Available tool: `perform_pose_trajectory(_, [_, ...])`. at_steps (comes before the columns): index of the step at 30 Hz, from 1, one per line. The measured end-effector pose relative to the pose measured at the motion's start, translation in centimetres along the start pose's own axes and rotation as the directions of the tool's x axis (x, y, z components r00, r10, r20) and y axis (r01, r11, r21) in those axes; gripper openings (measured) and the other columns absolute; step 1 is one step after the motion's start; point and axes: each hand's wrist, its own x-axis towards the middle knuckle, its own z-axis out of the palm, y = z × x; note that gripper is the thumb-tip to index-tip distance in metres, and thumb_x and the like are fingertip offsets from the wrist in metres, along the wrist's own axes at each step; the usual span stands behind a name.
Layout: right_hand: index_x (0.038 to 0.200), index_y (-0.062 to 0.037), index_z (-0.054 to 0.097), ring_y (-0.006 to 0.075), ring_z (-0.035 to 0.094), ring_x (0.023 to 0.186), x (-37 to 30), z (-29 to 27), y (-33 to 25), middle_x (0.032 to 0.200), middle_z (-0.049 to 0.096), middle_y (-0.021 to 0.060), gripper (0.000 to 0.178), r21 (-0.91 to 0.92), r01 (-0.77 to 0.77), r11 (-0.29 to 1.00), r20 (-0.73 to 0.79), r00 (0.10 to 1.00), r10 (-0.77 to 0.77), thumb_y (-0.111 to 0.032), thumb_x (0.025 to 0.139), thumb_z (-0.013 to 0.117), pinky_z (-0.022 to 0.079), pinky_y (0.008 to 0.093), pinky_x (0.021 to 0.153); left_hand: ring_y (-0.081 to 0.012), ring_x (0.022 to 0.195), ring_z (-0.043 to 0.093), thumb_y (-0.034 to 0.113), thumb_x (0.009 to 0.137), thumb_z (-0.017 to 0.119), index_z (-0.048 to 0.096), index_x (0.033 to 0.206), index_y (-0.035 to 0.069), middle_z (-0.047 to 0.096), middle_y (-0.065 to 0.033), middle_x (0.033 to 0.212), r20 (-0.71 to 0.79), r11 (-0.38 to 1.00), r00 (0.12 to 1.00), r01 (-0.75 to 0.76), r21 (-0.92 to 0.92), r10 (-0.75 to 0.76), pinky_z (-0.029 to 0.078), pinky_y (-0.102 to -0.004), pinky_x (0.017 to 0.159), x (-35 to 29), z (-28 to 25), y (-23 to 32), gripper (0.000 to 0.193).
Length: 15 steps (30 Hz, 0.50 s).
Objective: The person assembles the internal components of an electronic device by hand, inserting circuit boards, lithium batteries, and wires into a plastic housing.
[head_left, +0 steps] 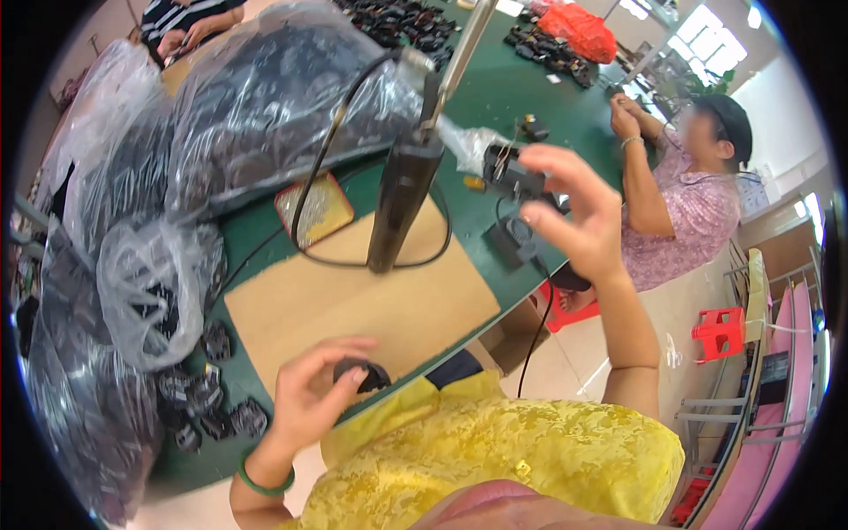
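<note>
My left hand [311, 389] is at the near edge of a brown cardboard sheet [371, 309]. Its thumb presses on a small, rounded black plastic part [374, 378], with the fingers curled over the far side. My right hand [583, 212] is raised at the table's right side, thumb and fingers apart. Just beyond its fingertips is a black device [512, 172] with thin metal pieces on top; I see no grip on it. Between my hands, a black electric screwdriver [406, 194] hangs from a metal rod, its cable looping around it.
Clear bags of black parts [265, 115] fill the left side. Loose black parts [208, 393] lie near them. A red-rimmed tray [314, 209] sits behind the cardboard. A black power adapter [517, 240] is by the right edge. A co-worker [680, 194] sits at the right.
</note>
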Motion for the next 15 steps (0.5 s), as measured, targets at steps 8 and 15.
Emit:
perform_pose_trajectory(8, [0.113,-0.0049,0.073,0.0297,0.064,0.100,-5.0,11.6,-2.6,0.120,0.067,0.0144,0.043,0.246,0.280,0.928,0.306,0.886,-0.349,-0.003,0.070,0.079,0.053,0.0360,0.082,-0.0349,0.120,0.062,0.019,0.094,0.066,0.056,0.111,-0.002,0.053,-0.0324,0.137,0.170,0.772,0.963,0.268,-0.577,-0.207,0.062,-0.0292,0.062,1.6,-4.7,-1.6,0.029])
perform_pose_trajectory(15, [0.113,-0.0065,0.070,0.0320,0.060,0.111,-6.0,14.9,0.1,0.123,0.064,0.0107,0.042,0.157,0.249,0.956,0.428,0.855,-0.293,-0.003,0.072,0.077,0.052,0.0390,0.090,-0.0342,0.131,0.055,0.015,0.100,0.057,0.060,0.109,-0.003,0.057,-0.0273,0.134,-0.052,0.868,0.982,0.135,-0.478,-0.182,0.058,-0.0233,0.069,2.0,-4.0,-0.9,0.021])
